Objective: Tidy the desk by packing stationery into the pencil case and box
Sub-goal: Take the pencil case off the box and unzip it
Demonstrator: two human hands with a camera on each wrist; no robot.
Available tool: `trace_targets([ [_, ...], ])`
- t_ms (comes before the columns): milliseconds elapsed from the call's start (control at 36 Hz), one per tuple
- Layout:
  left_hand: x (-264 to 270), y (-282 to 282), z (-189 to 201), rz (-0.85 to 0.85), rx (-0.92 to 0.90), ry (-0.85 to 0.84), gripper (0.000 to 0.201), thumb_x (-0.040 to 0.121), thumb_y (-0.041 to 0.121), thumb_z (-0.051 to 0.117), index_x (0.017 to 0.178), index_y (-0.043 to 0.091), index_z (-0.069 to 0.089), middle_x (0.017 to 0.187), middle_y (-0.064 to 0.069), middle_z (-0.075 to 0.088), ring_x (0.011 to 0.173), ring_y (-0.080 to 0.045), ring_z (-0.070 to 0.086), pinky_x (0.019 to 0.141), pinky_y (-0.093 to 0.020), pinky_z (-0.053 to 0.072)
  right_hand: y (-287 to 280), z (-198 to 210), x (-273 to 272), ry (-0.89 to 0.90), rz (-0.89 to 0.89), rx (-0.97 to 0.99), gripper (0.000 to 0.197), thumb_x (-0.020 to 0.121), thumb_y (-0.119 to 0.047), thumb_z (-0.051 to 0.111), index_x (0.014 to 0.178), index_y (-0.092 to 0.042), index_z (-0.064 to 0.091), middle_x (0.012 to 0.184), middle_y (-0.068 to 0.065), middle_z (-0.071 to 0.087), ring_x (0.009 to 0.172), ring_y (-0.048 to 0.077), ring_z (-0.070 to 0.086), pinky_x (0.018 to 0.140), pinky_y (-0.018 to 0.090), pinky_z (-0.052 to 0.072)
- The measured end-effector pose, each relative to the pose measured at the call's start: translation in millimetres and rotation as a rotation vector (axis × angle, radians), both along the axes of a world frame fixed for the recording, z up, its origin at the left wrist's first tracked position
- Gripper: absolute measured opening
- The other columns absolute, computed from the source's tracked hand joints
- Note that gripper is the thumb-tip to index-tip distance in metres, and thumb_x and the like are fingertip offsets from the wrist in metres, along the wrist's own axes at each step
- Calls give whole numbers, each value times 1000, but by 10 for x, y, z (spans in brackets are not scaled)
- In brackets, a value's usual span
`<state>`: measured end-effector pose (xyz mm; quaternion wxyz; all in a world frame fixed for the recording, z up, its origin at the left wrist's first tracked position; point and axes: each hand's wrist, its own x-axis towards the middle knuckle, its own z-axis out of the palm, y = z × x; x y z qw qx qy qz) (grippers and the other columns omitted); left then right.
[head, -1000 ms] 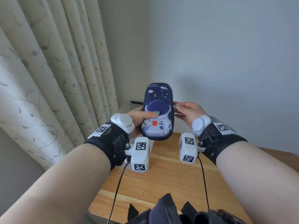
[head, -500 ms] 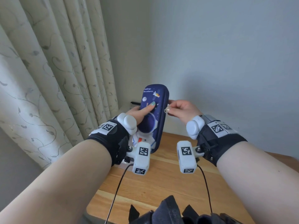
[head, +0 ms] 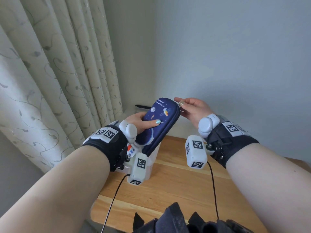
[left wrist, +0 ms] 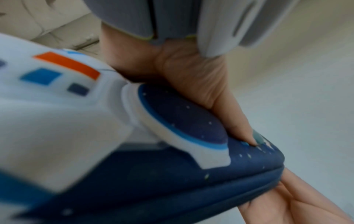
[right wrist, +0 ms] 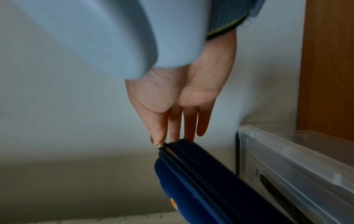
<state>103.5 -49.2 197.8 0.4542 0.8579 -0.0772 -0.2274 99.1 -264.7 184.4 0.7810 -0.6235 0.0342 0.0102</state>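
Observation:
A dark blue pencil case with a space and astronaut print is held in the air above the desk, tilted with its top end to the right. My left hand grips its lower half, thumb across the front and fingers behind. My right hand pinches the small zipper pull at the case's top right corner; the right wrist view shows thumb and forefinger on the pull with the other fingers straight. A clear plastic box stands under and behind the case.
The wooden desk lies below my hands, against a pale wall corner. A patterned curtain hangs at the left. Dark fabric shows at the bottom edge. Cables hang from both wrist cameras over the desk.
The case has tipped from upright to leaning right. My right hand has travelled along its edge up to the top corner with the zipper pull. My left thumb slid higher on the front.

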Motion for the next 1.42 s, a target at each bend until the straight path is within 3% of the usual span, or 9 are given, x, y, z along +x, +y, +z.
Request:
trace_targets([
  [167,-45,-241,-283,-153,213,-41,40,66,46,81,97,41,56,95,15,67,91,-8,64,80,-20,42,-246,-265,-179,119,-34,0,16,92,-4,55,81,-7,65,87,4,71,72,14,67,68,23,54],
  [306,-139,-362,-514,-238,284,-33,46,64,43,83,101,38,56,87,20,64,86,-8,62,80,-21,42,-406,-473,-296,243,-11,29,12,91,-1,55,82,-5,61,64,0,69,55,12,65,54,21,53],
  [750,-230,-526,-742,-619,585,-55,62,54,61,81,105,36,56,89,16,64,83,-11,61,68,-24,44,-370,-988,-375,391,295,-476,10,84,-16,70,78,-24,69,61,-11,69,60,6,61,67,24,50],
  [833,-227,-537,-853,-533,538,3,55,56,58,82,99,34,57,87,13,65,81,-11,61,68,-24,44,-365,-996,-372,384,262,-489,10,86,-20,68,76,-25,67,59,-12,68,51,-1,60,61,18,50],
  [944,-251,-567,-1011,-353,410,58,48,65,53,79,103,28,62,96,9,68,90,-15,63,82,-27,46,-398,-1038,-387,386,75,-453,19,89,-33,61,77,-21,69,78,2,69,71,15,62,74,26,47],
  [1028,-263,-551,-1104,-178,259,120,41,70,54,74,99,26,64,96,7,70,87,-13,64,84,-25,45,-396,-1100,-461,547,-10,-115,30,91,-45,55,86,-18,66,87,10,66,81,26,62,81,39,52],
  [1167,-338,-673,-1384,45,38,279,80,54,79,66,105,17,66,96,-1,74,89,-21,71,96,-43,50,-458,-1185,-702,624,138,133,54,81,-66,47,97,-17,61,81,7,66,78,27,66,84,43,53],
  [1333,-513,-1198,-1410,171,-27,338,43,80,57,62,104,21,63,91,2,69,82,-16,65,78,-25,47,-598,-1197,-1025,651,139,52,40,93,-36,55,123,-12,55,108,16,64,82,33,66,70,42,56],
  [1417,-622,-1552,-1446,196,-26,361,60,83,56,58,129,16,53,113,-4,67,94,-21,63,77,-25,40,-783,-1240,-1176,683,47,-1,44,93,-40,53,123,-9,56,102,15,65,77,32,66,65,39,56],
])
